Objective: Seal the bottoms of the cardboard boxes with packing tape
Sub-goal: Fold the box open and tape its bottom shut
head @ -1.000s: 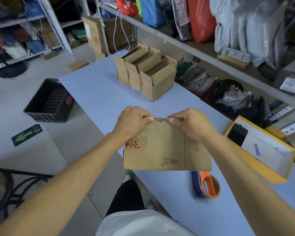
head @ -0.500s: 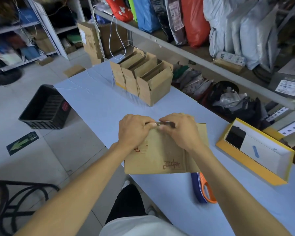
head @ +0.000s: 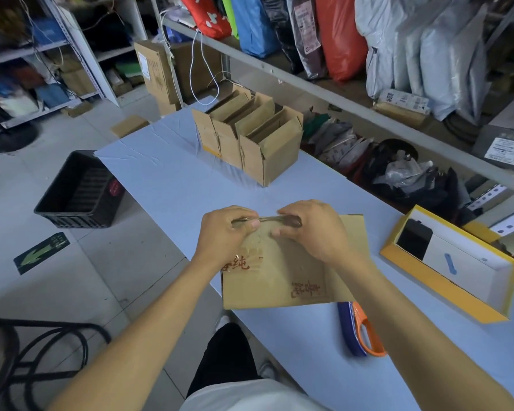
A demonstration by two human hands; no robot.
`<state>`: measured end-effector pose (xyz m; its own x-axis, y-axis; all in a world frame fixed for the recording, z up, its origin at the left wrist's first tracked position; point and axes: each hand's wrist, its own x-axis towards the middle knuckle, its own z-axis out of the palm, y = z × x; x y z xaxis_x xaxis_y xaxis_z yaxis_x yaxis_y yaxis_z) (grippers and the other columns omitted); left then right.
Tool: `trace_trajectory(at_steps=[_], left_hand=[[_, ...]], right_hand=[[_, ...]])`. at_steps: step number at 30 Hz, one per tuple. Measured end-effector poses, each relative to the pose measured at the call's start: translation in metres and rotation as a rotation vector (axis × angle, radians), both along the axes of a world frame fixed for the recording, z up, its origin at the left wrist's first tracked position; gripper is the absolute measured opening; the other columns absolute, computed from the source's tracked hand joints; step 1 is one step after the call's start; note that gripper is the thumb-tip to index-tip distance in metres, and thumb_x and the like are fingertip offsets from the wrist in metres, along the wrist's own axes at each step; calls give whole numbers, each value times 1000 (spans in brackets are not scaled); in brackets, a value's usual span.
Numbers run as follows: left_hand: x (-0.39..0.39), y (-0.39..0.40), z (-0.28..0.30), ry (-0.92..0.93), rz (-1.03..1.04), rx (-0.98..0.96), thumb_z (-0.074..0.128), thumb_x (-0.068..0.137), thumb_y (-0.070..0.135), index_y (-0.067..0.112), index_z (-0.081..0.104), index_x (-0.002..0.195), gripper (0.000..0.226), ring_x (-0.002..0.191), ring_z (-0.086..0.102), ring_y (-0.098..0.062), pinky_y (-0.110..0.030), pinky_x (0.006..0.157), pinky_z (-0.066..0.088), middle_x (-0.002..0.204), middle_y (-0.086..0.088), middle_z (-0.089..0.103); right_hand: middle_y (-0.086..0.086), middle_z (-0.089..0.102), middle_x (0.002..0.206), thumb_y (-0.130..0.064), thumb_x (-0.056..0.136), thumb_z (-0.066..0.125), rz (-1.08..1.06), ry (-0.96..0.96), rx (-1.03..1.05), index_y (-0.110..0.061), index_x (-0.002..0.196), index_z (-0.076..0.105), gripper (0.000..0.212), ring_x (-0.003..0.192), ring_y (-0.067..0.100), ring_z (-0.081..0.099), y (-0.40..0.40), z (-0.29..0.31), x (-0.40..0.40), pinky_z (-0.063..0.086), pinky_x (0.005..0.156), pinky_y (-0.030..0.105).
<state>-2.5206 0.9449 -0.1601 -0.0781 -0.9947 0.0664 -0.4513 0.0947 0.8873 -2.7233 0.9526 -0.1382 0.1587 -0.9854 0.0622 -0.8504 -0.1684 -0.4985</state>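
Pale blue worktop (head: pixel 166 185), flat box (head: pixel 279 277) unmoved at near edge, left hand (head: pixel 224 237) and right hand (head: pixel 312 232) closer together, fingers pinching tape strip (head: pixel 269 218), open space beyond.

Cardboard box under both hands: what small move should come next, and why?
Probably press the clear tape strip down along the cardboard box's far edge. The left hand and right hand pinch it taut there, not yet flattened, and the tape dispenser lies aside on the table.

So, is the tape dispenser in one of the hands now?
No, the tape dispenser lies on the table while the left hand and right hand work at the flat box.
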Motion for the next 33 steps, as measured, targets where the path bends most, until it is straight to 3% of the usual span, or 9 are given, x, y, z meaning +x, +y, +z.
trace_trajectory(at_steps=[2,5,8,11,16,20,25,29,33], left_hand=[[-1,-1,1,30,-20,-5,74,84,15,26,77,92,14,93,63,9,-5,81,44,93,20,70],[-1,0,-2,115,-57,47,76,83,16,25,77,94,14,99,61,4,-10,87,45,103,13,68],[-5,0,-2,193,-34,73,76,83,13,22,79,90,12,88,64,-4,-17,79,50,89,7,67],[-8,0,-1,208,13,42,76,83,9,22,79,85,13,81,64,-6,-15,73,49,83,5,66],[-3,0,-1,161,-78,44,77,81,12,22,77,92,15,89,64,-3,-14,78,49,94,8,66],[-7,0,-3,135,-15,-6,76,82,11,22,78,87,12,77,62,-3,-12,70,45,82,6,64],[-6,1,-4,157,-14,-24,76,83,14,28,78,86,15,77,62,-2,-11,71,46,80,9,65],[-6,2,0,151,3,-17,76,83,14,26,78,86,13,78,62,-1,-11,71,46,78,12,64],[-5,14,1,231,161,-33,75,84,14,26,78,87,13,79,63,1,-10,73,46,80,16,63]], right_hand=[[-10,73,98,-72,69,68,24,116,87,-32,105,73,54,97,19,62,-4,6,-15,45,81,34],[-9,72,81,-66,72,71,-13,-15,205,-33,94,76,40,81,16,64,-7,6,-26,51,72,39],[-13,75,91,-55,84,67,-42,-102,157,-35,95,78,25,85,12,65,-3,2,-23,53,77,39],[-15,75,95,-48,91,63,-55,-104,94,-33,96,78,22,86,10,65,-3,-5,-22,52,77,37],[-16,73,107,-54,83,69,33,-58,67,-36,108,74,32,97,9,64,-7,-2,-12,48,81,31],[-15,75,91,-51,82,71,-26,-105,79,-38,96,77,20,86,9,65,-9,-5,4,51,71,32],[-15,75,94,-38,92,66,-32,-132,75,-32,98,78,14,89,11,66,-6,-3,-11,54,78,38],[-13,75,93,-38,90,68,-53,-141,2,-29,94,78,14,90,12,64,-3,-5,-7,52,79,37],[-3,60,96,-45,86,70,-306,20,-413,-22,97,73,25,95,19,48,8,-4,-17,42,81,34]])
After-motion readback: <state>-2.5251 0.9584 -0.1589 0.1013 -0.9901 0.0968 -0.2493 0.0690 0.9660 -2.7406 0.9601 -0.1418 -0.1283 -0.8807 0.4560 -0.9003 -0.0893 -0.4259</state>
